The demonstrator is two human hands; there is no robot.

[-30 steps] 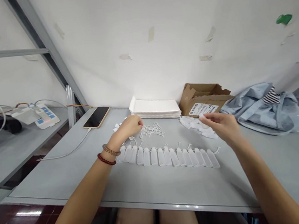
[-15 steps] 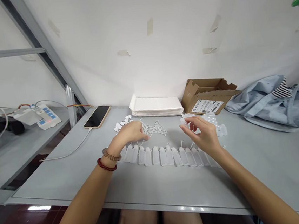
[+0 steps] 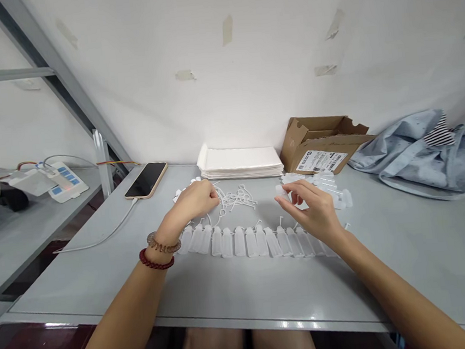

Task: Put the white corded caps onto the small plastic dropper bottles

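Observation:
My left hand has its fingers curled down over the left side of a tangle of white looped plastic hooks. What its fingertips hold, if anything, is hidden. Between the thumb and fingers of my right hand is a small translucent plastic piece. Beyond that hand lie loose translucent plastic pieces. A row of translucent plastic sleeves, several with thin white hooks at their tops, runs across the table in front of both hands. Small white parts show partly behind my left hand.
A phone with a white cable lies at the left. A stack of white envelopes and an open cardboard box stand against the wall. Light blue cloth is heaped at the right; a power strip sits on the left-hand shelf.
My left hand has drawn back a little to the left, its fingers more curled. A translucent piece now shows clearly in my right hand's fingertips. The view has shifted slightly.

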